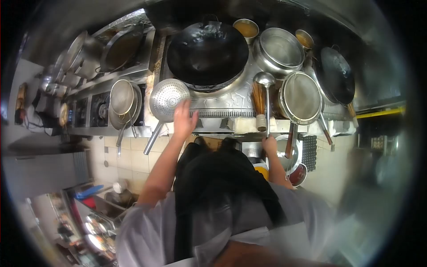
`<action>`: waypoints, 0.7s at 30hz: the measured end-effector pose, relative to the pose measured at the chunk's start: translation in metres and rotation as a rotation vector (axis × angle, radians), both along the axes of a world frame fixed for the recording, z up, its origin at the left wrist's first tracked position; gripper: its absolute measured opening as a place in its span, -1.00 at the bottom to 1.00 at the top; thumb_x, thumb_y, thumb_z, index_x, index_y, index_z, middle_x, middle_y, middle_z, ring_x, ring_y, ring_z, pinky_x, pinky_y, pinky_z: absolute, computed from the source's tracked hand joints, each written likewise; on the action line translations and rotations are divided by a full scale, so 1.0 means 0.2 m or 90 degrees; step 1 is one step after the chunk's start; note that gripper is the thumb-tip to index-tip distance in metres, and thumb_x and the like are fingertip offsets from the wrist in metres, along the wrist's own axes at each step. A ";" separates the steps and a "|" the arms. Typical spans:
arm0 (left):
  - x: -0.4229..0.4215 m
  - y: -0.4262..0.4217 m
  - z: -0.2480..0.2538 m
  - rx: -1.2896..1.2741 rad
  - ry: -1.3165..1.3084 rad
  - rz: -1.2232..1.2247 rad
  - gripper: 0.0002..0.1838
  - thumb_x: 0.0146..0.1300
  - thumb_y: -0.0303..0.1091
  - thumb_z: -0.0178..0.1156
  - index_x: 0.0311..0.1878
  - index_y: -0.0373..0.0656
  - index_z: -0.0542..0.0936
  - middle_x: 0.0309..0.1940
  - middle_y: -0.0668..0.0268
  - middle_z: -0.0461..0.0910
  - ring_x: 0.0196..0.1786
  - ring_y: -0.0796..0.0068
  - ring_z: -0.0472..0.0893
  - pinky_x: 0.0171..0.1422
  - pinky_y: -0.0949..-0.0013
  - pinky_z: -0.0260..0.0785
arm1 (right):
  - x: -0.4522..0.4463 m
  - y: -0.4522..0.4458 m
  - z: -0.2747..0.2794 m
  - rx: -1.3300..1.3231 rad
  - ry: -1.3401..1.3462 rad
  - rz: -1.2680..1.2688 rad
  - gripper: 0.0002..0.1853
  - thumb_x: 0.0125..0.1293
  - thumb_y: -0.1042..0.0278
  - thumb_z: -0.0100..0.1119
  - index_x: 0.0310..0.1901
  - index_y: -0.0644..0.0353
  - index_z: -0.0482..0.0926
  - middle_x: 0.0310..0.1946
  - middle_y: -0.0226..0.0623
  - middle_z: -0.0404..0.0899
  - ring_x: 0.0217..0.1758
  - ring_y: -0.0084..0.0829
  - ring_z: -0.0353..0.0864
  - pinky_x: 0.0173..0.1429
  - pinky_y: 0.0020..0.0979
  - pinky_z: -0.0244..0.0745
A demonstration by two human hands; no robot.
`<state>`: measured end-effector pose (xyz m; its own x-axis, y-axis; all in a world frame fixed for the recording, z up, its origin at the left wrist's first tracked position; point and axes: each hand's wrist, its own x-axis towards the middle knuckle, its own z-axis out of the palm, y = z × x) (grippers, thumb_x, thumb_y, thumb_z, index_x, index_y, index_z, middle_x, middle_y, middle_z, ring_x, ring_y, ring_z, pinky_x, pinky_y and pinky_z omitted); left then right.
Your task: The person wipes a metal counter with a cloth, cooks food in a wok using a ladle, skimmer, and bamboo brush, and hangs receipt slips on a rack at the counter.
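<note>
My left hand [184, 120] is open with its fingers spread, at the right edge of a round perforated skimmer [167, 99] whose handle points down toward me. My right hand [269, 144] is closed around the lower end of the long handle of a steel ladle [264, 79]. The ladle's bowl rests upward, just right of a bamboo brush [259, 106]. Behind both, a large black wok [207, 53] sits on the stove.
Right of the ladle lies a round mesh strainer [302, 97], with a steel pot [280, 48] behind it. A second dark wok [336, 73] stands at the far right. More strainers [123, 97] rest at the left. A drain grate [222, 114] runs along the front.
</note>
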<state>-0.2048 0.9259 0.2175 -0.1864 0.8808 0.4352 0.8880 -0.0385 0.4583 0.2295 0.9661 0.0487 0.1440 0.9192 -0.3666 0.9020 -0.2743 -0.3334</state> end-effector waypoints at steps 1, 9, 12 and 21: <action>0.04 0.17 0.08 0.045 0.050 -0.031 -0.48 0.33 -0.28 0.31 0.29 -0.30 0.48 0.17 -0.11 0.54 0.23 -0.19 0.50 0.36 -0.04 0.35 | 0.00 -0.01 -0.02 0.004 -0.001 0.007 -0.57 0.36 0.08 0.19 -0.09 0.40 0.63 -0.16 0.24 0.70 -0.03 0.19 0.72 0.09 0.06 0.62; 0.09 0.52 -0.02 -0.086 0.127 -0.083 -0.74 0.38 -0.17 0.22 -0.25 -0.21 0.63 -0.26 0.14 0.64 -0.07 0.11 0.60 0.10 0.10 0.43 | -0.06 -0.17 0.23 -0.123 -0.124 -0.031 -0.39 0.32 -0.07 0.20 0.12 0.40 0.53 0.10 0.14 0.65 0.24 0.08 0.61 0.34 -0.01 0.48; 0.16 0.43 0.05 -0.020 0.121 -0.125 -0.76 0.35 -0.22 0.25 -0.38 -0.15 0.59 -0.45 0.18 0.59 -0.25 0.11 0.61 -0.06 0.10 0.41 | -0.13 -0.24 0.37 -0.134 -0.148 -0.019 -0.25 0.33 -0.10 0.15 0.30 0.46 0.40 0.27 0.15 0.53 0.39 0.10 0.47 0.42 0.11 0.34; 0.39 -0.30 -0.05 -0.357 -0.196 -0.275 -0.73 0.40 -0.14 0.26 -0.26 -0.18 0.63 -0.23 0.04 0.68 -0.10 -0.11 0.66 0.02 -0.09 0.49 | -0.27 -0.34 0.67 -0.428 -0.134 0.190 -0.30 0.34 -0.14 0.11 0.29 0.32 0.56 0.33 0.03 0.56 0.40 0.03 0.53 0.43 0.10 0.37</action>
<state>-0.1273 0.8651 0.2085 0.1836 0.9764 -0.1137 0.6762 -0.0415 0.7356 0.1751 0.8985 0.1825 0.0530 0.5190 -0.8532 0.9958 -0.0912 0.0063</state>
